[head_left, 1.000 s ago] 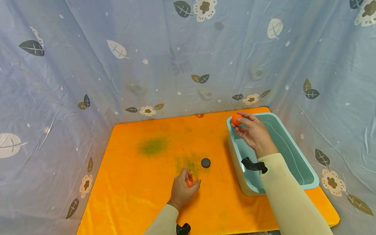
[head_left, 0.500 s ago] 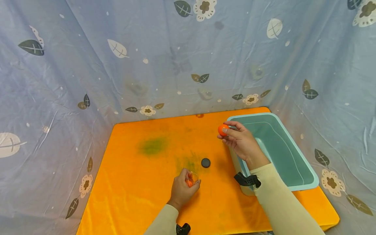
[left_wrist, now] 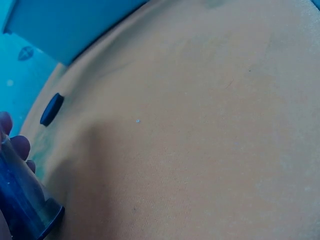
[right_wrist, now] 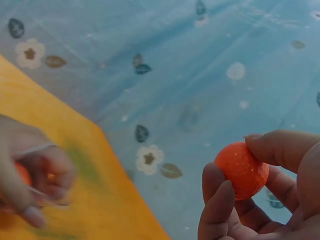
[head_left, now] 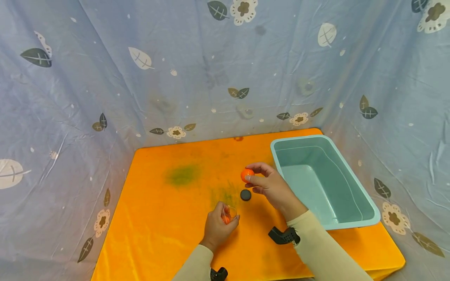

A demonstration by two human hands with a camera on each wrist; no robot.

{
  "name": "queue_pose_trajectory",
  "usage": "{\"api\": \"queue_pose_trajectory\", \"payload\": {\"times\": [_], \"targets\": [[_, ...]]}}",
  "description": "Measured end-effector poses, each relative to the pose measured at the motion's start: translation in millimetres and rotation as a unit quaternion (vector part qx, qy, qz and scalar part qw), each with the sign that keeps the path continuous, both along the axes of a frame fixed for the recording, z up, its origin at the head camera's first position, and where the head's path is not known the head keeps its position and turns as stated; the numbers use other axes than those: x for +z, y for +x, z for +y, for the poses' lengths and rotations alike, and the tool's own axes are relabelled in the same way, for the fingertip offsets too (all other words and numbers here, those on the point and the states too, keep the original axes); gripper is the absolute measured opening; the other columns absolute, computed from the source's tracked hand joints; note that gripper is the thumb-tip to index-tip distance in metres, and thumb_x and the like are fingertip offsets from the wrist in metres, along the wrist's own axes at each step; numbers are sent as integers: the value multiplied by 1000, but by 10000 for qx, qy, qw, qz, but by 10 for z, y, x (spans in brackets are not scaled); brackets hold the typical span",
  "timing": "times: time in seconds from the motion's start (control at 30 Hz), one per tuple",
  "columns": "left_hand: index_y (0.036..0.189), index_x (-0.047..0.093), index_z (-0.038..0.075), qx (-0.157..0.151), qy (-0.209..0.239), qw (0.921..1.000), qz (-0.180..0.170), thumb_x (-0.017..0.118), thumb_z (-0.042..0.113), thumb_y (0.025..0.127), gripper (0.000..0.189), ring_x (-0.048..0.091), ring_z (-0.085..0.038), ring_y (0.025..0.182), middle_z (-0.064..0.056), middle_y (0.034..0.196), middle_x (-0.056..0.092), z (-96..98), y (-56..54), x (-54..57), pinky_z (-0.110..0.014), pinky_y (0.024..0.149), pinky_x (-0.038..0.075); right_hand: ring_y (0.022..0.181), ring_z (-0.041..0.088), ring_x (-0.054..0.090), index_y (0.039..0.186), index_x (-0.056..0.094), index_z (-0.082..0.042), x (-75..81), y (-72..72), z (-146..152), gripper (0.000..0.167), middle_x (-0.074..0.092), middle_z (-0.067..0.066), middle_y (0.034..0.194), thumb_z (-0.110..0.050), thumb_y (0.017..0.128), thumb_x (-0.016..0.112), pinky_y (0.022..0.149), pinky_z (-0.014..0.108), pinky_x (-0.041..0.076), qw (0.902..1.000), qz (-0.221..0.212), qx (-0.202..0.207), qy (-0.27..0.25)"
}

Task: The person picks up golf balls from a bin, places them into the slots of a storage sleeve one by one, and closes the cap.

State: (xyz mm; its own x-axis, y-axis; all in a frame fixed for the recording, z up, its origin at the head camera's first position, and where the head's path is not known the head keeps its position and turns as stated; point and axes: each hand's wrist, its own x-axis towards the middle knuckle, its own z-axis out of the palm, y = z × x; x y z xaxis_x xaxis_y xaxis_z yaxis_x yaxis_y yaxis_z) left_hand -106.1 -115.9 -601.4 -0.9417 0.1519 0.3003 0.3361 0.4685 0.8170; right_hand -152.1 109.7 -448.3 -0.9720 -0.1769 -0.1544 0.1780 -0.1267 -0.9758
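My right hand (head_left: 275, 191) pinches a bright orange ball (head_left: 247, 175) between thumb and fingers, above the table beyond the black disc (head_left: 245, 195). In the right wrist view the ball (right_wrist: 242, 171) has a dimpled surface like a golf ball. Low in the head view, my left hand (head_left: 217, 229) is curled round a clear cup (head_left: 233, 211), its mouth facing up. Something orange (head_left: 226, 220), seemingly another ball, shows inside the cup, partly hidden by fingers. The left wrist view catches only part of the cup (left_wrist: 27, 192) at its left edge, with a few fingertips beside it.
A light blue-green plastic tub (head_left: 356, 182) stands at the right of the orange-covered table (head_left: 158, 218). Patterned blue curtains (head_left: 197, 78) enclose the table at the back and both sides. Green smudges (head_left: 183, 174) mark the cloth left of the disc.
My right hand has carried the orange ball from over the tub's far left corner leftward and nearer, toward the cup. The left hand and cup stay put.
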Motion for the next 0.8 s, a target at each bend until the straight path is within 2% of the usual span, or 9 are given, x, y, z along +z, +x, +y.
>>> {"api": "queue_pose_trajectory", "payload": {"times": [0.17, 0.37, 0.5, 0.67, 0.8], "targets": [[99, 56, 15, 23, 16, 9998, 203, 95, 17, 84, 41, 49, -1, 50, 12, 70, 55, -2, -11, -21, -22, 47, 48, 95, 33, 73, 136, 64, 2, -183, 137, -189, 40, 63, 18, 123, -12, 102, 78, 81, 34, 58, 9996, -44, 287, 7], [98, 56, 15, -9, -33, 9989, 466, 91, 21, 85, 38, 44, 2, 49, 13, 70, 54, -3, -24, -44, -19, 45, 43, 90, 37, 70, 130, 69, -1, -383, 275, -327, 35, 69, 13, 109, -14, 99, 81, 80, 39, 54, 9968, -38, 675, 426], [97, 56, 16, 6, -66, 9984, 556, 88, 24, 85, 35, 44, 3, 49, 15, 69, 53, -7, -26, -53, -19, 45, 42, 94, 31, 64, 128, 71, -2, -461, 325, -369, 34, 67, 13, 117, -10, 97, 82, 83, 42, 54, 9944, -64, 859, 606], [98, 56, 17, 46, -115, 9980, 628, 87, 25, 84, 35, 47, 1, 51, 15, 67, 51, -5, -26, -62, -20, 47, 46, 99, 31, 62, 126, 72, -3, -509, 363, -366, 32, 62, 14, 134, -9, 97, 82, 92, 52, 54, 9917, -71, 1083, 683], [99, 57, 17, 68, -115, 9977, 662, 88, 23, 82, 36, 52, 1, 54, 12, 71, 57, 2, -28, -62, -21, 50, 50, 98, 31, 63, 128, 71, -1, -522, 371, -349, 33, 64, 16, 134, -12, 98, 80, 87, 48, 52, 9902, 50, 1133, 818]]}}
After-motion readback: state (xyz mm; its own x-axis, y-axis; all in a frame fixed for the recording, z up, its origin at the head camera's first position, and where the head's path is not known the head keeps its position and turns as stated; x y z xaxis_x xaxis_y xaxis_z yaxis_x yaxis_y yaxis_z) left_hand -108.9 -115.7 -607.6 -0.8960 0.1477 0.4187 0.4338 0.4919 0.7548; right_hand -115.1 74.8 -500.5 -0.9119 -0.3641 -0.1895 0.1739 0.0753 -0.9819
